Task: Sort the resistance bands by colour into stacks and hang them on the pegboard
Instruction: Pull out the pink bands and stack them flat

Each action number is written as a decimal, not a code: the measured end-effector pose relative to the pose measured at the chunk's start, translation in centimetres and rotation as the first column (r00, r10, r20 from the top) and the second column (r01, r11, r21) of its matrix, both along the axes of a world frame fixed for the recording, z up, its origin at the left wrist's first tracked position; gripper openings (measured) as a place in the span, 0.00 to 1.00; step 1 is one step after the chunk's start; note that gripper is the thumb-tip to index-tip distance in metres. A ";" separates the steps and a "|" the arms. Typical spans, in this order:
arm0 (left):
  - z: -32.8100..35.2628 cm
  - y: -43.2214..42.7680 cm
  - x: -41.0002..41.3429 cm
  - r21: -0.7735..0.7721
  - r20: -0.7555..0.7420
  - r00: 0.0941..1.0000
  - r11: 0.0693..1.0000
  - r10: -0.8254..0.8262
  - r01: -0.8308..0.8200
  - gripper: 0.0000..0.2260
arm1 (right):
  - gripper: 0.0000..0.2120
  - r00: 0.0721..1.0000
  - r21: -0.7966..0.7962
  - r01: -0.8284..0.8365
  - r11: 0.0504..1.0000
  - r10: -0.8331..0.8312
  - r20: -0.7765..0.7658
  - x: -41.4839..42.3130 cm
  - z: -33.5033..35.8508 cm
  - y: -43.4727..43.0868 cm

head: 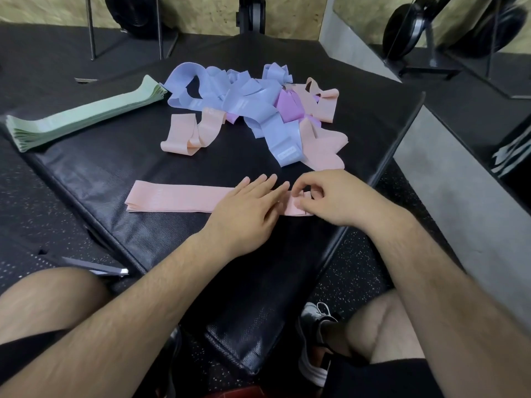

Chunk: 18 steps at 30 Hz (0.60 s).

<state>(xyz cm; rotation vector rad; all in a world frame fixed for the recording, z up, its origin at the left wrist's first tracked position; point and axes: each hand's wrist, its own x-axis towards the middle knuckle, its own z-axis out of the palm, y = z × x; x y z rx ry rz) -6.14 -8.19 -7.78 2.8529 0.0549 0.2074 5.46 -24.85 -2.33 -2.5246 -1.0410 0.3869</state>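
The right end of the flat pink band stack (172,199) is pinched between the curled fingers (301,187) and thumb of the right hand (330,196), while the stack is pressed down under the straight, slightly spread fingers (260,182) of the left hand (247,209). The stack is laid across the near part of the black mat (94,173), its pinched end near the mat's right edge, with bare mat left open to its left. Farther out, a tangled pile (247,101) of blue, purple and pink bands is heaped mid-mat, with a loose pink band (186,133) curled at its left side. A neat green stack (83,116) is set along the far left edge, well apart from both hands. Speckled floor (344,271) is seen beyond the mat's right edge.
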 end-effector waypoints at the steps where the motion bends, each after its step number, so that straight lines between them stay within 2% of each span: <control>1: 0.1 0.0 -0.1 0.003 0.018 1.000 1.000 -0.001 0.001 0.23 | 0.04 0.999 0.009 -0.005 1.000 0.004 0.036 -0.2 0.0 0.2; 5: 1.3 0.9 -0.7 -0.015 0.076 0.996 0.999 0.040 -0.039 0.26 | 0.08 0.992 0.061 -0.030 0.998 0.022 0.120 -1.1 0.8 1.5; 10: 2.1 3.9 -1.4 -0.035 0.125 0.979 0.987 0.159 -0.156 0.22 | 0.12 0.982 0.117 -0.091 0.989 0.070 0.174 -2.0 0.7 5.3; 16: 2.5 7.9 -2.0 -0.142 0.201 0.927 0.946 0.316 -0.292 0.21 | 0.15 0.986 0.278 -0.145 0.950 0.117 0.115 -2.6 -0.3 11.5; 18: 2.7 9.2 -2.3 -0.143 0.207 0.921 0.942 0.329 -0.304 0.17 | 0.16 0.985 0.282 -0.166 0.945 0.145 0.094 -2.4 -0.8 13.2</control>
